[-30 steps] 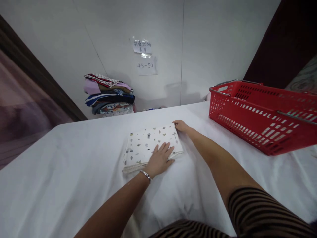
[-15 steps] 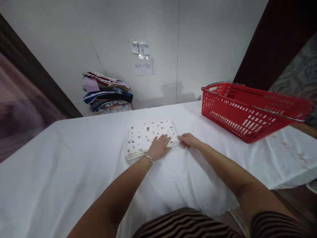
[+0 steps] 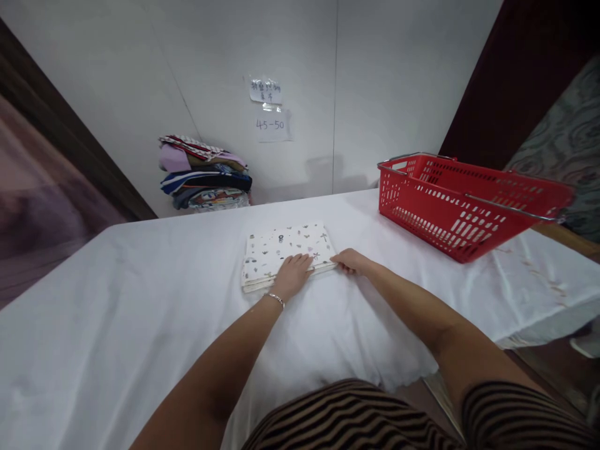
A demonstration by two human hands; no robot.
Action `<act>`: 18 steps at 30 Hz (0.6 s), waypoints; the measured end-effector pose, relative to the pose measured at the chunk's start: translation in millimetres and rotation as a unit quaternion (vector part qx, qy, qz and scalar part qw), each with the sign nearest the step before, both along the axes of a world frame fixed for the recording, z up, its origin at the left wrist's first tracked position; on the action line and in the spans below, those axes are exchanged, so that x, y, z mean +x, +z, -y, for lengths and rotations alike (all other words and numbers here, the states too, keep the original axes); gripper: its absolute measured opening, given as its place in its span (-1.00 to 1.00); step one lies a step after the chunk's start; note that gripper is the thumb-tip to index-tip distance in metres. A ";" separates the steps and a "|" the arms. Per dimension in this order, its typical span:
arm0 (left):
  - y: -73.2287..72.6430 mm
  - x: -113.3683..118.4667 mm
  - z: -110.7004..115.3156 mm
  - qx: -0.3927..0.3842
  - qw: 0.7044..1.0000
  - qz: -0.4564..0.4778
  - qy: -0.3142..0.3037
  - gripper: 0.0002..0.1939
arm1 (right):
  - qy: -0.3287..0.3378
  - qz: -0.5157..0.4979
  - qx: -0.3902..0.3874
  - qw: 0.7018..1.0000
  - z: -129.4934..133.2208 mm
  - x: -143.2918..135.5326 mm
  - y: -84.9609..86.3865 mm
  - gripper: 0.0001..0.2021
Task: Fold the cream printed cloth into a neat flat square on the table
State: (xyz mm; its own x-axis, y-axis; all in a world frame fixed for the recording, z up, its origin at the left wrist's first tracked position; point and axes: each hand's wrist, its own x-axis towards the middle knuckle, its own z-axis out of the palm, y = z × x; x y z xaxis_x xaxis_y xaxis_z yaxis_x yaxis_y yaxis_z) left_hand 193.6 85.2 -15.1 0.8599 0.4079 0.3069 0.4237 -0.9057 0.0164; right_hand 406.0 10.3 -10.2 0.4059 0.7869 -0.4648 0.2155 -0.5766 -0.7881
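Note:
A folded white cloth [image 3: 281, 247] with a small scattered print lies flat on the table, its layered edge facing me. My left hand [image 3: 293, 276] rests on its front edge, palm down with the fingers stretched over the top. At the cloth's front right corner, my right hand [image 3: 351, 260] pinches the edge between thumb and fingers. A bracelet circles my left wrist.
The table wears a white cloth cover [image 3: 164, 300]. A red plastic basket [image 3: 435, 209] with metal handles stands on the right. Behind the table's far edge rises a pile of folded fabrics [image 3: 206, 175]. Two paper signs [image 3: 272, 125] hang on the wall.
My left hand has slid slightly left and toward me along the cloth's front edge. My right hand keeps its pinch at the corner. The view has shifted a little.

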 end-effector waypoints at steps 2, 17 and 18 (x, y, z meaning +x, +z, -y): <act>-0.9 -3.9 0.3 0.006 1.000 0.000 -0.002 -0.63 | 0.009 0.017 -0.016 1.000 2.5 -0.8 -0.2 -0.65; -3.9 -122.0 -11.7 0.011 0.993 0.042 0.108 -0.63 | 0.072 0.383 0.239 0.889 25.2 -20.0 4.5 -0.77; -4.1 -123.4 -10.6 0.009 0.993 0.048 0.110 -0.64 | 0.103 0.403 0.284 0.864 25.8 -23.8 3.6 -0.79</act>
